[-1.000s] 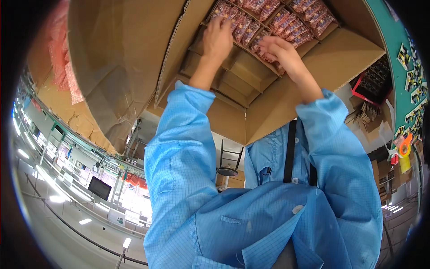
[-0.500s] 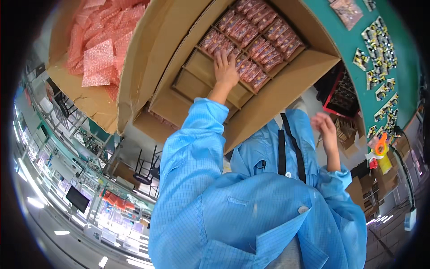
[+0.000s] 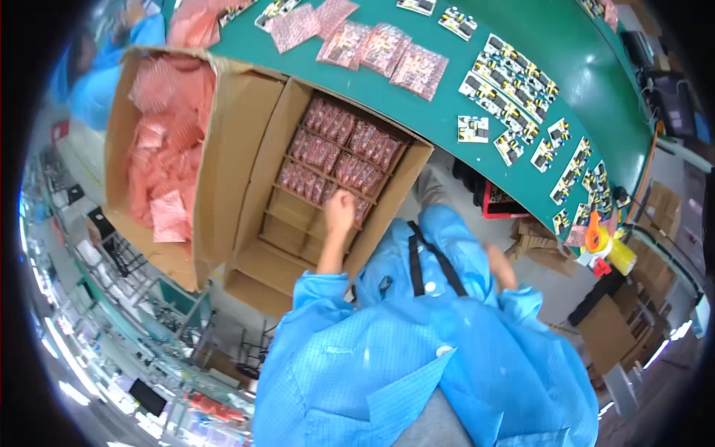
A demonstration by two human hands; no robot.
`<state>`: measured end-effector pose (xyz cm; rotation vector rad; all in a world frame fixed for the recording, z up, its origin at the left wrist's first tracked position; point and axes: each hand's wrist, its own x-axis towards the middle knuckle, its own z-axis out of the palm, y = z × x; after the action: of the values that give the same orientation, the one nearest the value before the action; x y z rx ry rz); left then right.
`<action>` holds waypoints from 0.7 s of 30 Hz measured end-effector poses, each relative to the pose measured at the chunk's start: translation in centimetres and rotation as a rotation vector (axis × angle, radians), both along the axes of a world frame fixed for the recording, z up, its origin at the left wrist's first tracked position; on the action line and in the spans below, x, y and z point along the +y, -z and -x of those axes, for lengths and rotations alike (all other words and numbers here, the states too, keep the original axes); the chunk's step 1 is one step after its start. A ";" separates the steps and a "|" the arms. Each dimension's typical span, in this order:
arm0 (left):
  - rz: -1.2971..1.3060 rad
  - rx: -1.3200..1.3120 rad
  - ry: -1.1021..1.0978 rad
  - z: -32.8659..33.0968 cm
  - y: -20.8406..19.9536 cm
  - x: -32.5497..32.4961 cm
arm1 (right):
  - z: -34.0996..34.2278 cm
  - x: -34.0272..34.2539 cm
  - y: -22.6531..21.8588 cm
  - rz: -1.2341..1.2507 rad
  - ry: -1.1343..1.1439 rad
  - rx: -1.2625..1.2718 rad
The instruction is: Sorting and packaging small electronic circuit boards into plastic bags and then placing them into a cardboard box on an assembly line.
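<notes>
My left hand reaches into the open cardboard box, at the near edge of the packed rows. Its fingers are curled and partly hidden, so whatever they hold cannot be made out. Under and beyond it, pink bubble-wrap packets stand on edge in the compartments of a cardboard divider. The nearer compartments show bare cardboard. My right hand hangs low beside my blue smock, away from the box and smeared by motion.
A second carton on the left holds pink bubble-wrap bags. On the green table lie circuit boards and wrapped packets. Tape rolls sit at its right edge. A co-worker's blue sleeve shows far left.
The view has swung, bringing more of the table into sight. My left hand's spread fingers have curled at the packets' near edge. My right hand has dropped closer to my body.
</notes>
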<state>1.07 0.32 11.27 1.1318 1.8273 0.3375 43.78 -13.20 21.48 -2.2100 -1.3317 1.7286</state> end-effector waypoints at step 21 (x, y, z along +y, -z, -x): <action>-0.412 0.490 0.065 -12.3 -9.5 35.5 | -9.3 31.5 -3.9 -0.280 0.435 0.571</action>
<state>13.36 35.86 20.72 1.6680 2.1989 0.4399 53.10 18.25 25.36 -1.5344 -0.8213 1.6866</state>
